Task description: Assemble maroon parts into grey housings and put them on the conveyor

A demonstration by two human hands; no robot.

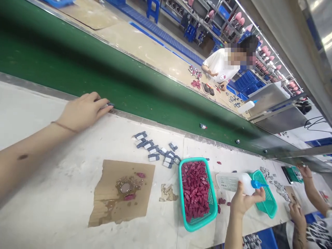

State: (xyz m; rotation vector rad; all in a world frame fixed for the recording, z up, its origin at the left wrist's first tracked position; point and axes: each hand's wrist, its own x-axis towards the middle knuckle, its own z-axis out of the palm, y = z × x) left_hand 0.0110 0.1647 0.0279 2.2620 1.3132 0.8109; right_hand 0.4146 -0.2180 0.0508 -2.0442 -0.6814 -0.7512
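Note:
My left hand (86, 109) is stretched over the far edge of the white worktop, beside the green belt. Its thumb and fingers pinch a small dark grey part (110, 104), mostly hidden by the fingers. My right hand (243, 202) grips a white squeeze bottle (230, 182) with a blue nozzle, tilted nearly flat and pointing right. Just left of that hand is a turquoise basket (215, 211) full of small dark red pieces (194, 190). Between my hands lie several grey-and-white parts (153, 149). A cardboard sheet (103, 193) carries wet liquid and two red pieces (129, 197).
The green conveyor belt (145, 93) runs diagonally past the worktop, with a few small parts (203, 126) on it. Another turquoise basket (271, 204) stands at right. A co-worker's hands (298, 214) are beyond it. Another person (220, 65) sits across the belt.

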